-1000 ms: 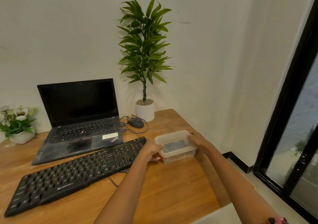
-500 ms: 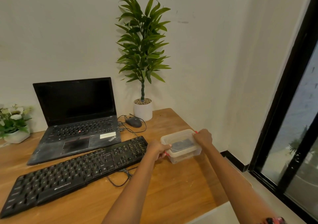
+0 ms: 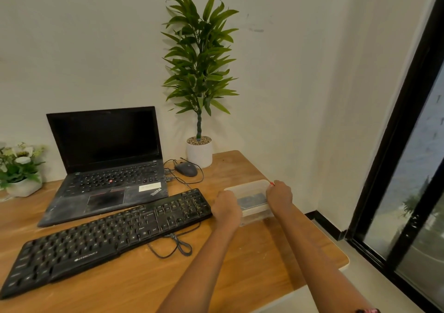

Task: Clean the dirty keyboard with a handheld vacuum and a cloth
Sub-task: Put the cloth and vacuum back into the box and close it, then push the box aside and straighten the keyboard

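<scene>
Keyboard [image 3: 108, 237], black and single, lies slantwise across the tabletop [image 3: 240, 264], its left end at the near left edge and its right end just beside the left hand; its front rim bears a pale brand mark too small to read surely. Both arms reach forward from the near edge toward the right side. The left hand [image 3: 225, 208] is curled round the left end of one clear plastic box [image 3: 252, 202], knuckles up, and the right hand [image 3: 278, 196] has its fingers closed on the box's far right end. Something dark shows through the lid; what it is cannot be told. One open laptop [image 3: 105, 163] with a dark screen stands behind the keyboard, marked "ThinkPad" at its palm rest beside a white sticker. One mouse [image 3: 186, 169] sits near the back edge, next to one tall potted plant [image 3: 199, 81]. One small flower pot [image 3: 19, 170] stands at the far left edge.
</scene>
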